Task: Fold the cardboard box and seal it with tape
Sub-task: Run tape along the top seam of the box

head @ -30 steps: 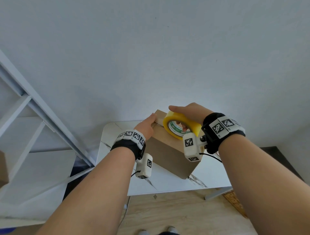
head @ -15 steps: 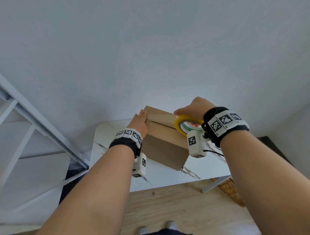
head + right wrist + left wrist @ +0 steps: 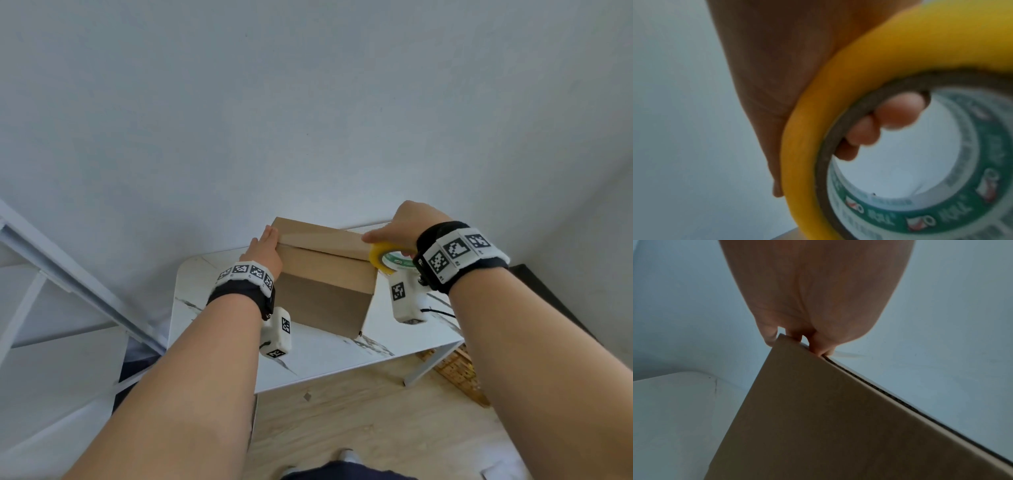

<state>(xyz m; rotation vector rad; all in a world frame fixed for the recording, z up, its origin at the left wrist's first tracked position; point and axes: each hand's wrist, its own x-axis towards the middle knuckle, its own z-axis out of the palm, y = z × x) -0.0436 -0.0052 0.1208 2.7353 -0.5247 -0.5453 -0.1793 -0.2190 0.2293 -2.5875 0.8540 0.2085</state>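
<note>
A brown cardboard box [image 3: 322, 274] stands on the white marble-pattern table [image 3: 222, 308], its top flaps folded down. My left hand [image 3: 263, 250] lies flat against the box's upper left end. In the left wrist view its fingertips [image 3: 795, 337] press at the box [image 3: 838, 418] corner. My right hand [image 3: 400, 226] grips a yellow tape roll [image 3: 385, 260] just past the box's upper right edge. In the right wrist view, fingers [image 3: 898, 112] hook through the core of the tape roll [image 3: 813, 121]. No tape strip on the box top shows clearly.
A white metal frame [image 3: 68, 274] slants along the left. A plain wall rises just behind the table. Wooden floor [image 3: 342, 411] lies below, with a woven mat [image 3: 459, 373] and a dark mat [image 3: 548, 291] on the right near a table leg [image 3: 428, 363].
My right hand has carried the tape roll from the box's top rightward, past the right edge. The left hand has stayed at the box's left end.
</note>
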